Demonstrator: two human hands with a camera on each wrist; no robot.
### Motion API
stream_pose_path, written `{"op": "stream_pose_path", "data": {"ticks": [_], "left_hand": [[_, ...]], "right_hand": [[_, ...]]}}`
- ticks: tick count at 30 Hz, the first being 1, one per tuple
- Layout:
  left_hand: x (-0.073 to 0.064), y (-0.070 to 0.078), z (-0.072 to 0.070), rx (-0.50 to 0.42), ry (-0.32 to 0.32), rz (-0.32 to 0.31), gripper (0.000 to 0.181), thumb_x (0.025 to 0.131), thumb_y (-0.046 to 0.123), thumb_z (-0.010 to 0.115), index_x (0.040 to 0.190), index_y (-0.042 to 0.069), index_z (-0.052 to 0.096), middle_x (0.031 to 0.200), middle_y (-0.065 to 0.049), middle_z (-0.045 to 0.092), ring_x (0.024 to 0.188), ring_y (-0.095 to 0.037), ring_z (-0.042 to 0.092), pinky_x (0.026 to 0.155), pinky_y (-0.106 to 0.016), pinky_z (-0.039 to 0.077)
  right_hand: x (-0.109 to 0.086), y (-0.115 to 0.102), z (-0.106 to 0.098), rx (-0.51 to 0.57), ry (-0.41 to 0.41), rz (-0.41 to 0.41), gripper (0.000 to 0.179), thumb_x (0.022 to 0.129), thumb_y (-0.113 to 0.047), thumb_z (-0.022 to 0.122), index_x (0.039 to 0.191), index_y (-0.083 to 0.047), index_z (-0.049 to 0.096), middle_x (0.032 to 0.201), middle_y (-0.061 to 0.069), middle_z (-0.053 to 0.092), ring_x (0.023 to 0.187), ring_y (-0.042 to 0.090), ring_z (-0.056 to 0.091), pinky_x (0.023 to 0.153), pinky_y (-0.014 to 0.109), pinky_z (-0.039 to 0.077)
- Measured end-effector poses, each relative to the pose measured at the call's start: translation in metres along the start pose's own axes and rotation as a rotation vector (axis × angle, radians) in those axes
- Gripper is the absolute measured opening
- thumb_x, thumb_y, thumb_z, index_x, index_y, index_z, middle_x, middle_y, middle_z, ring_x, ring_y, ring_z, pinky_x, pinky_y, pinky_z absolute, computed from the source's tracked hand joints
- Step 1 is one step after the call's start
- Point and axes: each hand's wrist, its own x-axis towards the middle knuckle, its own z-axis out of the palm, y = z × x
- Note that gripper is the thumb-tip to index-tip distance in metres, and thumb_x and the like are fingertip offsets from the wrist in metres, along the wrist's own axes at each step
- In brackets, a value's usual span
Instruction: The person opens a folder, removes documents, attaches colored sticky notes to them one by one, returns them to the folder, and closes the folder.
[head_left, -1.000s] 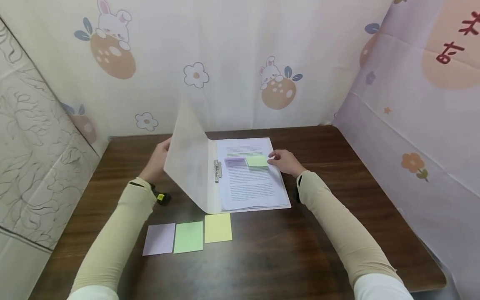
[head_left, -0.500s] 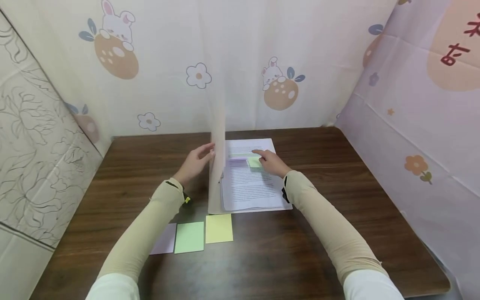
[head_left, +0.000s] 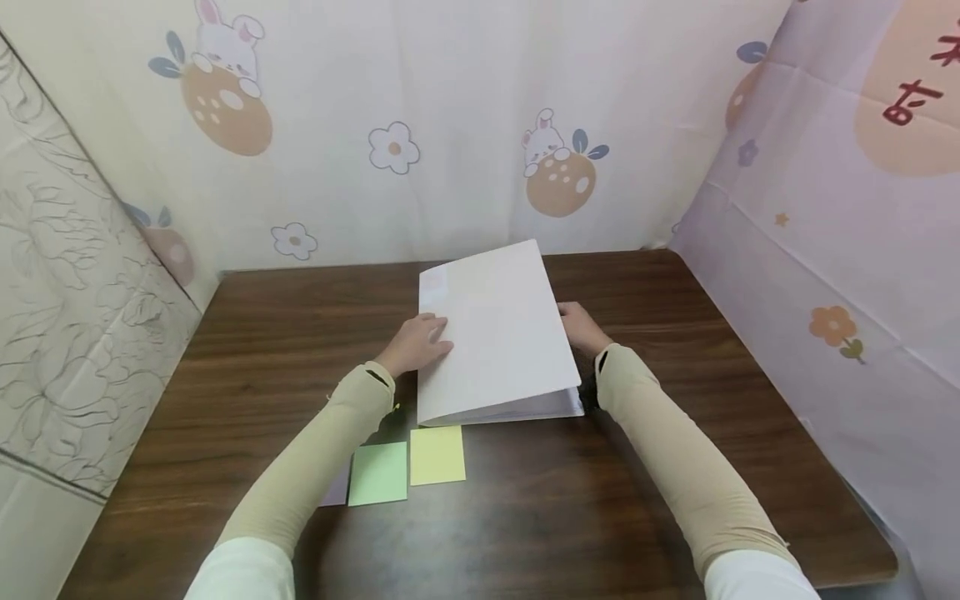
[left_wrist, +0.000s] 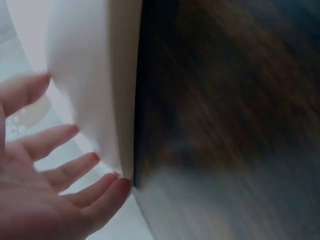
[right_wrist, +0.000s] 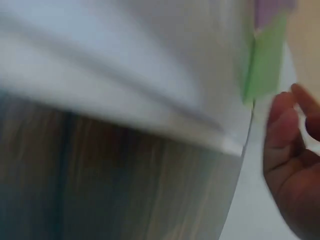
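A white folder (head_left: 495, 333) lies on the dark wooden table, its cover swung over to the right and slightly raised along the free edge. My left hand (head_left: 416, 343) touches the cover near the spine; its fingers are spread along the folder's edge in the left wrist view. Just off the folder's right edge is my right hand (head_left: 583, 327), with loosely bent fingers and nothing in them. The blurred right wrist view shows a green sticky note (right_wrist: 267, 60) and a purple sticky note (right_wrist: 275, 10) on the paper inside, close to those fingers. In the head view the cover hides both.
In front of the folder lie a yellow sticky pad (head_left: 437, 455), a green sticky pad (head_left: 378, 473) and a purple sticky pad (head_left: 337, 487), the last partly behind the left sleeve. A printed curtain (head_left: 465, 75) hangs beyond the table's (head_left: 600, 500) back edge.
The folder's cover has swung from the left, through upright, over the pages. My left hand moved right to the spine. The right hand reached over the green note, then drew back to the right edge.
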Motion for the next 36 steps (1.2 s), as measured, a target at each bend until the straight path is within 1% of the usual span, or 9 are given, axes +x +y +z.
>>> {"op": "stream_pose_path", "data": {"ticks": [3, 5, 10, 13, 17, 25, 29, 32, 36], "left_hand": [[-0.001, -0.002, 0.0, 0.047, -0.043, -0.019, 0.062, 0.097, 0.037, 0.056, 0.148, 0.005, 0.04, 0.155, -0.023, 0.032, 0.144, -0.045, 0.026, 0.119, -0.053, 0.024], [0.0, -0.002, 0.0, 0.11, -0.068, -0.008, 0.065, 0.095, 0.04, 0.058, 0.148, 0.006, 0.04, 0.155, -0.023, 0.033, 0.143, -0.046, 0.026, 0.117, -0.055, 0.025], [0.004, 0.006, 0.003, 0.28, -0.096, 0.08, 0.059, 0.092, 0.043, 0.063, 0.133, 0.003, 0.053, 0.139, -0.021, 0.053, 0.135, -0.041, 0.037, 0.113, -0.054, 0.028], [0.006, 0.012, 0.005, 0.345, -0.097, 0.087, 0.052, 0.09, 0.043, 0.065, 0.122, 0.002, 0.059, 0.128, -0.019, 0.06, 0.129, -0.037, 0.042, 0.111, -0.051, 0.029], [0.008, 0.016, 0.008, 0.383, -0.107, 0.034, 0.058, 0.09, 0.045, 0.065, 0.128, 0.003, 0.057, 0.136, -0.021, 0.054, 0.127, -0.039, 0.04, 0.109, -0.048, 0.033], [0.007, 0.013, 0.008, 0.358, -0.067, -0.104, 0.072, 0.088, 0.048, 0.067, 0.144, 0.009, 0.047, 0.15, -0.019, 0.04, 0.135, -0.041, 0.035, 0.104, -0.054, 0.043], [0.01, 0.011, 0.01, 0.365, -0.037, -0.174, 0.069, 0.086, 0.048, 0.069, 0.141, 0.01, 0.05, 0.145, -0.017, 0.044, 0.132, -0.039, 0.039, 0.101, -0.054, 0.045], [0.015, 0.014, 0.013, 0.34, -0.006, -0.169, 0.062, 0.085, 0.048, 0.07, 0.131, 0.007, 0.058, 0.134, -0.018, 0.051, 0.123, -0.038, 0.044, 0.096, -0.052, 0.047], [0.015, 0.012, 0.013, 0.316, 0.002, -0.113, 0.056, 0.088, 0.045, 0.069, 0.126, 0.005, 0.06, 0.129, -0.019, 0.053, 0.12, -0.038, 0.045, 0.096, -0.05, 0.048]], "right_hand": [[0.001, 0.009, -0.008, -0.022, -0.001, 0.156, 0.038, 0.1, -0.009, 0.037, 0.129, 0.005, 0.056, 0.093, 0.015, 0.064, 0.072, 0.015, 0.056, 0.065, 0.029, 0.049], [-0.002, 0.011, -0.011, -0.018, 0.007, 0.201, 0.039, 0.103, -0.015, 0.033, 0.131, 0.003, 0.054, 0.09, 0.013, 0.06, 0.07, 0.019, 0.054, 0.064, 0.031, 0.049], [-0.01, 0.013, -0.009, -0.075, 0.016, 0.264, 0.058, 0.104, -0.048, 0.031, 0.136, -0.004, 0.051, 0.111, 0.019, 0.057, 0.093, 0.029, 0.056, 0.077, 0.037, 0.051], [-0.012, 0.01, -0.003, -0.223, -0.035, 0.217, 0.061, 0.101, -0.052, 0.039, 0.138, -0.004, 0.051, 0.122, 0.021, 0.057, 0.106, 0.031, 0.055, 0.085, 0.042, 0.05], [-0.012, 0.006, 0.005, -0.383, -0.094, 0.136, 0.056, 0.099, -0.045, 0.05, 0.137, -0.004, 0.053, 0.131, 0.023, 0.056, 0.114, 0.034, 0.054, 0.092, 0.047, 0.049], [-0.012, 0.002, 0.021, -0.474, -0.158, 0.028, 0.049, 0.098, -0.035, 0.055, 0.133, -0.001, 0.056, 0.141, 0.023, 0.052, 0.131, 0.039, 0.047, 0.107, 0.053, 0.04], [-0.014, 0.002, 0.032, -0.612, -0.195, -0.011, 0.052, 0.095, -0.033, 0.06, 0.136, -0.001, 0.053, 0.146, 0.026, 0.042, 0.137, 0.042, 0.04, 0.112, 0.054, 0.034], [-0.016, 0.002, 0.036, -0.701, -0.2, 0.006, 0.06, 0.091, -0.032, 0.066, 0.14, -0.002, 0.049, 0.15, 0.028, 0.035, 0.14, 0.044, 0.034, 0.114, 0.055, 0.031], [-0.018, 0.001, 0.037, -0.702, -0.199, 0.043, 0.066, 0.089, -0.03, 0.069, 0.143, -0.002, 0.044, 0.153, 0.028, 0.031, 0.143, 0.044, 0.028, 0.116, 0.055, 0.027]]}}
